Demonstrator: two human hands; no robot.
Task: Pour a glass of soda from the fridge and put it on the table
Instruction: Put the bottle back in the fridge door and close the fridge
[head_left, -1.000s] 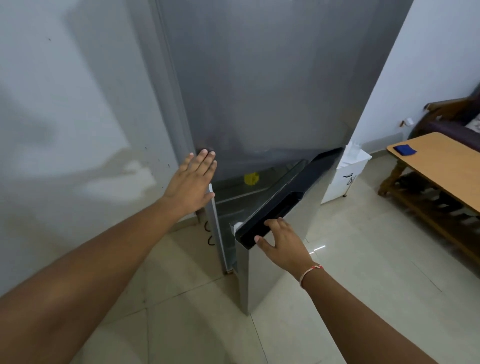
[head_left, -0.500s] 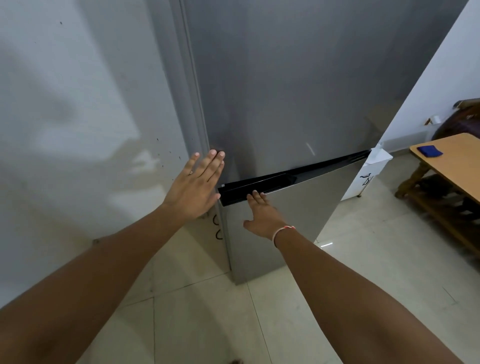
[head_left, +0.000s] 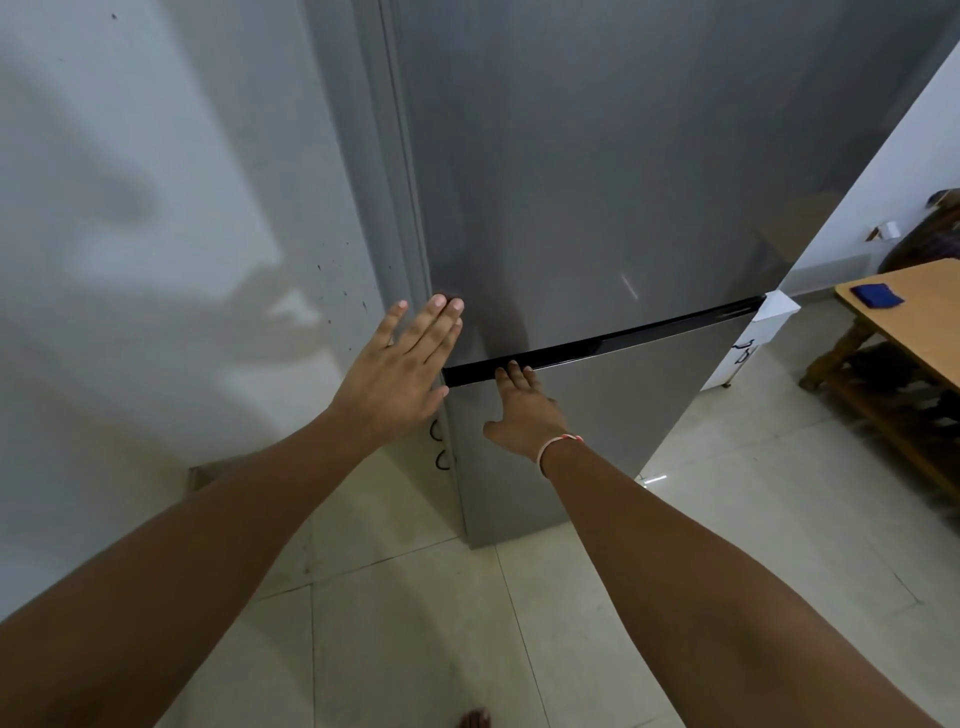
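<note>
Head: left hand (head_left: 400, 371) flat on fridge (head_left: 597, 182); right hand (head_left: 522, 410) flat, seemingly pressing lower door (head_left: 623, 415).

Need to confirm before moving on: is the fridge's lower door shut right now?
Shut. The lower door sits flush under the upper door, nothing of the inside showing; the right hand lies flat on it.

Bare arms, one wristband

Right wrist wears a thin pink-and-white thread band (head_left: 558, 446); no sleeves; bare toes (head_left: 474, 718) at 6 o'clock.
</note>
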